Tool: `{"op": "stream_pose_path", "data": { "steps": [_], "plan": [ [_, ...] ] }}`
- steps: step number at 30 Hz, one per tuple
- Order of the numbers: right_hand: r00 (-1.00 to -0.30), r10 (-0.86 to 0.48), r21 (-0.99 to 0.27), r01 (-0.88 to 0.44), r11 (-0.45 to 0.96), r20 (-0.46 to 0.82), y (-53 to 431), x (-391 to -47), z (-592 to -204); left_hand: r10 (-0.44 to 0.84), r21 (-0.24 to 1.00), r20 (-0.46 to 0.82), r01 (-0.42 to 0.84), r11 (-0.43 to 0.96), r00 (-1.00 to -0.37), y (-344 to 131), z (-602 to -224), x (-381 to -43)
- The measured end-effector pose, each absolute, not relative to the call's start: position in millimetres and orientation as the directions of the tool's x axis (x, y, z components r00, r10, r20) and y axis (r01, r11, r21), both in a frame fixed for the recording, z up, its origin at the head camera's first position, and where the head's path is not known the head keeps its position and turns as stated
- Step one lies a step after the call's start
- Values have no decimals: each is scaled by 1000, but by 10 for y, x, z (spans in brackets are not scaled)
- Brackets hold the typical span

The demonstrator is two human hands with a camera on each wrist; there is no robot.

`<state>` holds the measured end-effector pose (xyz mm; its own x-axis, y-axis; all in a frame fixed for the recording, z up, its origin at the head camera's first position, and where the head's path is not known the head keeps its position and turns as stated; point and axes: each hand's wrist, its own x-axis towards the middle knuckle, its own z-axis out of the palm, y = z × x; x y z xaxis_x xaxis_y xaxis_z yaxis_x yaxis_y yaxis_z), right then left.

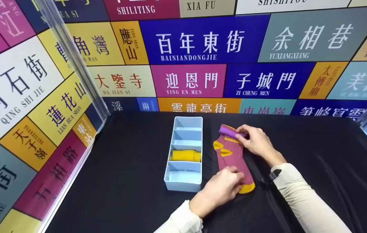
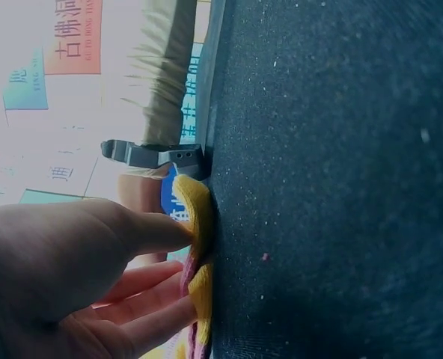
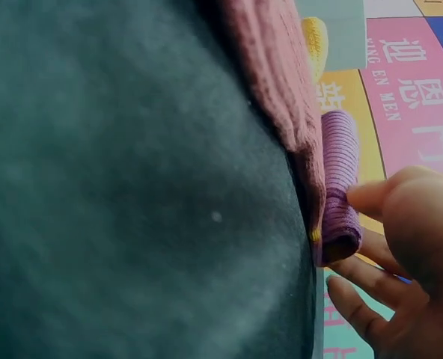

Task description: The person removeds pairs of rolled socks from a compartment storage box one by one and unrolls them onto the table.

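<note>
A pair of mauve socks [image 1: 235,155] with yellow heels and toes lies flat on the black cloth, one on the other. Their far end is turned into a purple rolled cuff [image 1: 227,131]. My right hand [image 1: 256,140] pinches this roll near its right end; in the right wrist view the thumb presses on the purple ribbing [image 3: 340,172] with fingers beyond it. At the near end my left hand [image 1: 223,183] holds the socks by the toes. The left wrist view has thumb and fingertips on the yellow toe fabric [image 2: 197,209].
Left of the socks stands a light blue box [image 1: 183,186] with several compartments in a row. A rolled yellow bundle [image 1: 186,155] fills the second compartment from the near end. Black cloth [image 1: 121,181] covers the table, and walls with street-name panels [image 1: 199,42] rise behind and to the left.
</note>
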<state>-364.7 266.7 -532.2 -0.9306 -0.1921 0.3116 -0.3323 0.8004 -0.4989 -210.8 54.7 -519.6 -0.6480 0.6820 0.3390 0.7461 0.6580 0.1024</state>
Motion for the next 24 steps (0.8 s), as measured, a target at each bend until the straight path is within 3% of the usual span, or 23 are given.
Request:
{"op": "stream_pose_path", "data": {
  "steps": [13, 24],
  "plan": [
    [-948, -115, -482, -252, 839, 296, 2672, -3729, -5347, 684, 105, 339, 749, 654, -646, 532, -5186, -2127],
    [-954, 39, -552, -139, 822, 299, 2737, -3742, -5376, 690, 111, 330, 752, 650, -644, 532, -5190, -2128]
  ]
}}
